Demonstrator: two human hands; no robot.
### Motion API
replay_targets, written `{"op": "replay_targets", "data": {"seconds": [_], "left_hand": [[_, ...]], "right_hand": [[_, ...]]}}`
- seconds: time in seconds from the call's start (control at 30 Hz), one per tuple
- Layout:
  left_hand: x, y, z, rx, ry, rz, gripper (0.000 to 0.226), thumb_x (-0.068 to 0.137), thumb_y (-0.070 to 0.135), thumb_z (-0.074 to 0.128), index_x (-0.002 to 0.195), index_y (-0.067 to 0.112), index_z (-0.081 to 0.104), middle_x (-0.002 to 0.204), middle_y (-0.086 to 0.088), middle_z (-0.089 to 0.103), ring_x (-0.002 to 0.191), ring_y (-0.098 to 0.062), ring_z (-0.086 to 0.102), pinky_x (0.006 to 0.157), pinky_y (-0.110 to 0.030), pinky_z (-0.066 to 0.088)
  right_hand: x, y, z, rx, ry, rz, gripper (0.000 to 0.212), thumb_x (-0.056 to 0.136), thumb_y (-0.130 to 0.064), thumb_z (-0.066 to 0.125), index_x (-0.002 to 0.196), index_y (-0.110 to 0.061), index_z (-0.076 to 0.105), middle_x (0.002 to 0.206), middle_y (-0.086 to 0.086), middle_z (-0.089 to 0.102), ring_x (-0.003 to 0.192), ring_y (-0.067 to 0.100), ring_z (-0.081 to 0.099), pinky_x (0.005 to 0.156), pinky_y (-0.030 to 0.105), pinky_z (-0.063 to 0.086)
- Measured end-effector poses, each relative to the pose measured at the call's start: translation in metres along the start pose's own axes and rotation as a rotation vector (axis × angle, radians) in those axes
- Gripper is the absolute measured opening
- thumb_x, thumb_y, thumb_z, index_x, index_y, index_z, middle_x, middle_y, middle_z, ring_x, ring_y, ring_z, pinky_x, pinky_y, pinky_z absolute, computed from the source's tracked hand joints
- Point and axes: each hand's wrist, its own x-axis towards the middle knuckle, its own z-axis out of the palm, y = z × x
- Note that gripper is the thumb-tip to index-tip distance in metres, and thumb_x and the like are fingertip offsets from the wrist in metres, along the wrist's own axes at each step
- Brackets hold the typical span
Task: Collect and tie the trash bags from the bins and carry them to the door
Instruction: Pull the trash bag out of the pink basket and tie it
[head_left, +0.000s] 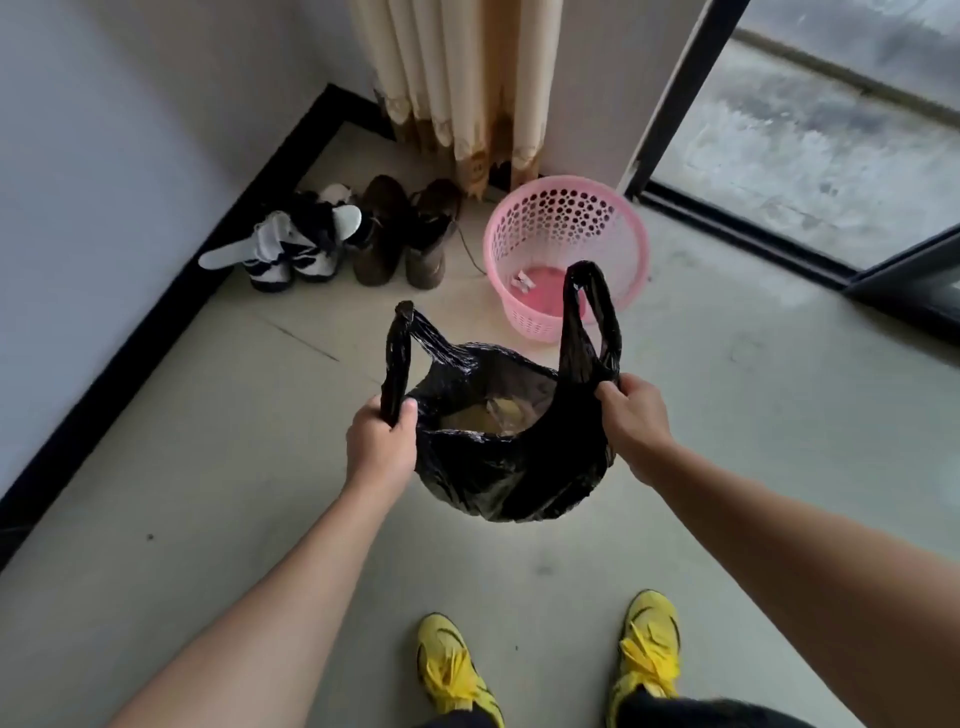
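A black plastic trash bag (498, 467) hangs above the floor between my hands, its mouth open and yellowish rubbish showing inside. My left hand (382, 441) grips the base of the bag's left handle loop, which sticks up. My right hand (631, 421) grips the base of the right handle loop, also standing upright. Behind the bag, a pink perforated plastic bin (566, 228) stands on the floor with no bag in it and a small scrap lying on its bottom.
Two pairs of shoes (343, 239) sit in the corner against the black skirting. A beige curtain (457, 83) hangs behind the bin. A dark-framed sliding glass door (779, 223) is at the right. My yellow shoes (649, 649) stand on the pale floor.
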Motion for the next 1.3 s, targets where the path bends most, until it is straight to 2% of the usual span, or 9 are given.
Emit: {"op": "replay_targets", "data": {"seconds": [0.33, 0.47, 0.63, 0.77, 0.87, 1.03, 1.13, 1.2, 1.3], "left_hand": [[0.072, -0.118, 0.128, -0.122, -0.086, 0.082, 0.02, 0.085, 0.027, 0.067, 0.094, 0.01, 0.06, 0.08, 0.005, 0.062, 0.083, -0.02, 0.063, 0.065, -0.024, 0.044], [0.102, -0.119, 0.144, -0.127, -0.322, 0.291, 0.057, 0.071, 0.024, 0.084, 0.113, 0.035, 0.047, 0.102, 0.032, 0.052, 0.094, 0.015, 0.051, 0.077, 0.001, 0.036], [0.145, -0.108, 0.171, -0.199, -0.271, 0.272, 0.007, 0.082, 0.017, 0.071, 0.089, 0.016, 0.071, 0.088, -0.003, 0.073, 0.082, -0.019, 0.069, 0.093, -0.04, 0.054], [0.167, -0.087, 0.187, -0.64, -0.18, 0.058, 0.011, 0.091, 0.01, 0.056, 0.088, 0.006, 0.065, 0.083, -0.013, 0.068, 0.068, -0.024, 0.065, 0.067, -0.033, 0.055], [0.184, -0.09, 0.196, -0.787, -0.169, 0.025, 0.025, 0.092, 0.016, 0.052, 0.107, 0.0, 0.065, 0.099, -0.018, 0.069, 0.083, -0.032, 0.068, 0.082, -0.046, 0.056], [0.172, -0.098, 0.181, -0.861, -0.377, 0.124, 0.04, 0.086, 0.043, 0.056, 0.11, 0.013, 0.067, 0.096, -0.013, 0.072, 0.09, -0.03, 0.069, 0.09, -0.045, 0.053], [0.159, -0.118, 0.164, -0.709, -0.583, 0.185, 0.049, 0.071, 0.046, 0.072, 0.105, 0.011, 0.066, 0.09, -0.012, 0.072, 0.083, -0.026, 0.069, 0.09, -0.038, 0.052], [0.151, -0.135, 0.162, -0.515, -0.733, 0.198, 0.056, 0.056, 0.04, 0.085, 0.1, 0.008, 0.071, 0.097, -0.012, 0.074, 0.087, -0.024, 0.072, 0.085, -0.032, 0.055], [0.14, -0.152, 0.181, -0.182, -0.712, 0.223, 0.036, 0.069, 0.017, 0.082, 0.102, 0.012, 0.072, 0.098, -0.005, 0.076, 0.089, -0.018, 0.072, 0.071, -0.019, 0.057]], "right_hand": [[0.094, 0.121, 0.072, -0.064, -0.054, -0.187, 0.013, 0.092, -0.029, 0.054, 0.093, -0.015, 0.054, 0.081, 0.0, 0.057, 0.076, 0.018, 0.055, 0.058, 0.027, 0.037], [0.11, 0.134, 0.087, 0.037, -0.164, -0.388, 0.067, 0.074, -0.054, 0.076, 0.13, -0.028, 0.048, 0.122, -0.009, 0.06, 0.108, 0.008, 0.056, 0.094, 0.028, 0.043], [0.149, 0.124, 0.103, 0.012, -0.132, -0.472, 0.004, 0.092, -0.011, 0.061, 0.093, -0.013, 0.065, 0.076, 0.001, 0.063, 0.07, 0.015, 0.059, 0.051, 0.008, 0.041], [0.185, 0.118, 0.114, 0.336, -0.107, -0.325, 0.023, 0.097, -0.023, 0.054, 0.099, -0.004, 0.067, 0.082, 0.008, 0.07, 0.078, 0.026, 0.068, 0.073, 0.031, 0.056], [0.195, 0.131, 0.113, 0.409, -0.223, -0.518, 0.046, 0.081, -0.052, 0.07, 0.112, -0.019, 0.069, 0.103, 0.0, 0.075, 0.099, 0.022, 0.071, 0.09, 0.038, 0.056], [0.176, 0.176, 0.118, -0.007, -0.508, -0.743, 0.097, 0.06, -0.039, 0.091, 0.143, -0.029, 0.042, 0.14, -0.009, 0.055, 0.129, 0.007, 0.052, 0.11, 0.027, 0.038], [0.173, 0.196, 0.122, -0.262, -0.382, -0.625, 0.055, 0.064, -0.025, 0.086, 0.115, -0.019, 0.066, 0.108, 0.001, 0.072, 0.099, 0.016, 0.068, 0.096, 0.042, 0.053], [0.166, 0.194, 0.121, -0.077, -0.325, -0.529, 0.008, 0.083, -0.01, 0.072, 0.09, -0.012, 0.071, 0.085, 0.007, 0.072, 0.073, 0.018, 0.07, 0.08, 0.04, 0.059], [0.152, 0.172, 0.116, 0.32, -0.263, -0.364, 0.018, 0.092, -0.006, 0.053, 0.079, -0.01, 0.064, 0.066, 0.008, 0.063, 0.052, 0.014, 0.061, 0.052, 0.022, 0.05]]}}
